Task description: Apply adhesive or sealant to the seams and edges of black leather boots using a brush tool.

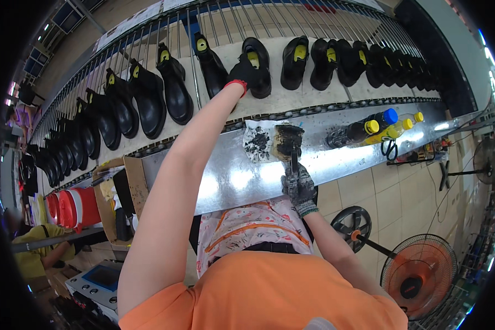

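Head view, looking down over an orange shirt and a patterned apron at a shoe conveyor. Nearest the body, the right hand [298, 188], in a dark speckled work glove with a green cuff, is closed in a fist around the handle of a brush [289, 144]; the handle runs up from the fist, and the dirty, dark-caked brush head rests on the metal shelf [231, 176] just beyond the knuckles. Touching the brush head on its left lies a stained white rag [257, 142], blotched black, also on the shelf. Farther right on the same shelf lie several plastic bottles [379, 127] on their sides, dark and yellow, with blue and yellow caps, and black-handled scissors [389, 148] just below them. The left arm stretches bare across the shelf to the conveyor belt [291, 102] beyond; the left hand [242, 74], in a black glove with a red cuff, is clamped on a black shoe [257, 66], fingers wrapped over its near side, though how tightly cannot be told. That shoe stands in a row of like black shoes and ankle boots with yellow insole patches, its nearest neighbours a taller boot [210, 61] on the left and a low shoe [295, 60] on the right, each close but apart. The brush is well apart from the gripped shoe, nearer the body. At lower right stand two floor fans [418, 272]; at left, red drums [71, 208].
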`<action>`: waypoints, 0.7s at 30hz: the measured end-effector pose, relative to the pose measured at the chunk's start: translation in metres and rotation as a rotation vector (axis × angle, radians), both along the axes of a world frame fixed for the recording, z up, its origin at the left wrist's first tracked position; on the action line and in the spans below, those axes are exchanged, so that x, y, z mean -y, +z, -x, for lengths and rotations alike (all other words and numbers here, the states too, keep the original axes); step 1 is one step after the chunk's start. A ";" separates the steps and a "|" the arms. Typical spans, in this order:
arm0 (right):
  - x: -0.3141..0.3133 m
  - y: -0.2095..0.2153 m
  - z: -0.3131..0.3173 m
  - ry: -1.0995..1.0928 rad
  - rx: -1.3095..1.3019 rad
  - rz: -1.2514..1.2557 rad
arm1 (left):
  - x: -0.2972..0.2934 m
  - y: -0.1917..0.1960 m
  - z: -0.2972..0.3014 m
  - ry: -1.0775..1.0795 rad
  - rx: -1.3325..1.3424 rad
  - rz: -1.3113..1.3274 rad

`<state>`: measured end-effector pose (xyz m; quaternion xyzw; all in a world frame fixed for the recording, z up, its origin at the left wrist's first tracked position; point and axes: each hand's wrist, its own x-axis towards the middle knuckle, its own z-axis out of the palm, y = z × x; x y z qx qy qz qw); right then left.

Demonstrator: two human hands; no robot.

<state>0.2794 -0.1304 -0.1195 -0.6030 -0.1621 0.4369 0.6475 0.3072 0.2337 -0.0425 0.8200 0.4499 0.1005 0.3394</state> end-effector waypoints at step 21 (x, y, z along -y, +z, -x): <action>0.001 -0.017 -0.012 0.021 -0.569 -0.174 | -0.021 -0.033 0.128 0.488 0.262 0.068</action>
